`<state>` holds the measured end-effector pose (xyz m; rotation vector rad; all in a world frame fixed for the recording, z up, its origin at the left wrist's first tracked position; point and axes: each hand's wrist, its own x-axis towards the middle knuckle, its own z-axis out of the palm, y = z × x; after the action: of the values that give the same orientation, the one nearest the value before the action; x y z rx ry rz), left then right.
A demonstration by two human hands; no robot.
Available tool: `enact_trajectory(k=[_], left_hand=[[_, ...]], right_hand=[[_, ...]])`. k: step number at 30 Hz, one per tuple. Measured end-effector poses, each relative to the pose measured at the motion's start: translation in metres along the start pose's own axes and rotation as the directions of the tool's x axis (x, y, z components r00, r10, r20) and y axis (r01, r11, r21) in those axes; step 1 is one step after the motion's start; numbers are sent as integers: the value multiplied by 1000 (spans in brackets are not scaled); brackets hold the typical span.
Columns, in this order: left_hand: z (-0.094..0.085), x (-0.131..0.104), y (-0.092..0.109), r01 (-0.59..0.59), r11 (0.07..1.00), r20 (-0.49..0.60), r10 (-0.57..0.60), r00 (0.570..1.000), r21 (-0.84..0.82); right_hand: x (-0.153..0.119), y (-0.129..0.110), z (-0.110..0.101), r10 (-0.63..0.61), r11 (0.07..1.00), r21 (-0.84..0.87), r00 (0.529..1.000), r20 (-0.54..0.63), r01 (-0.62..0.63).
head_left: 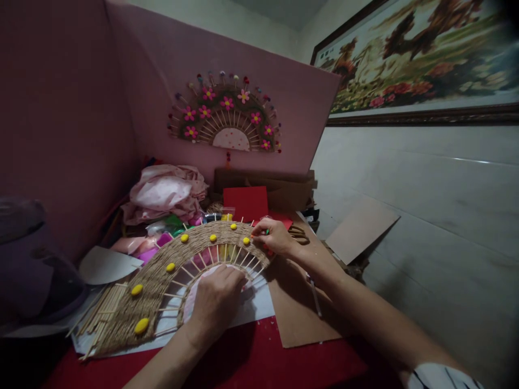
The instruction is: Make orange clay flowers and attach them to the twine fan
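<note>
A half-ring fan of brown twine woven over thin wooden sticks (pixel 162 286) lies in front of me. Yellow button-like discs (pixel 171 267) dot its woven band, several in all. Over the pale inner half-circle rests my left hand (pixel 221 292), its fingers curled closed; what they grip, if anything, is hidden. At the right end of the band is my right hand (pixel 275 237), with thumb and fingertips pinched together. Small orange and green spots show at those fingertips, too small to name. White paper (pixel 259 310) lies under the fan.
Brown cardboard (pixel 295 313) lies right of the fan, with a thin white stick (pixel 315 296) on it and scissors (pixel 299 234) behind. Pink cloth (pixel 168 189), a red card (pixel 245 202) and loose sticks (pixel 101 308) surround it. A flower-decorated fan (pixel 227 116) hangs on the pink board.
</note>
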<state>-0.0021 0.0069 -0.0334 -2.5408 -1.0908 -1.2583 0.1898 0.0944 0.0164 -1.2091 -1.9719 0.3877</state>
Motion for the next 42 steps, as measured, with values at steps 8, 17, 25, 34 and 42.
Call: enact_trajectory(k=[8, 17, 25, 34, 42], left_hand=[[1, -1, -3, 67, 998, 87, -67, 994, -5], [3, 0, -3, 63, 998, 90, -65, 994, 23], [3, -1, -4, 80, 997, 82, -78, 994, -12], [4, -2, -5, 63, 998, 91, -65, 994, 26], [6, -4, -5, 53, 996, 108, -60, 992, 65]], right_hand=[[4, 8, -2, -80, 989, -112, 991, 109, 92], [3, 13, 1, -135, 979, -138, 984, 114, 150], [3, 9, 2, -150, 963, -208, 981, 122, 173], [3, 2, 3, -136, 962, -217, 979, 154, 168], [-13, 0, -8, -211, 902, -350, 966, 152, 252]])
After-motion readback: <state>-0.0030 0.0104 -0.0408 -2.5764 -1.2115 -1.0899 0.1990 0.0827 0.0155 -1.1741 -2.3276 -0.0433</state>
